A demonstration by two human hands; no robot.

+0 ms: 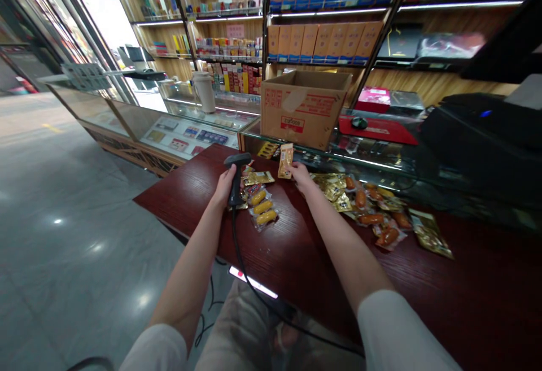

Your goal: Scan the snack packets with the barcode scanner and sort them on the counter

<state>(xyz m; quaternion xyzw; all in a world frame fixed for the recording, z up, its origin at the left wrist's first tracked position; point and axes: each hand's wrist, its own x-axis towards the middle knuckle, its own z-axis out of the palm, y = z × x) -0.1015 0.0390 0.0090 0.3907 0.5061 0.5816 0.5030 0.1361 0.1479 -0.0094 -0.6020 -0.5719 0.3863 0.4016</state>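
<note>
gripping scanner (235, 182), fingers (292, 169) holding packet (285, 160)

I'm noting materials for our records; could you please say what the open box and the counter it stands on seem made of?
Box: matte cardboard, by its brown, creased flaps. Counter: apparently clear, glossy glass, given the see-through top and reflections.

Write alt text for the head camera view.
Left hand grips a black corded handheld scanner; right hand holds a small gold packet. Both are over a dark red wooden table with wrapped sausages, before an open cardboard box.
</note>
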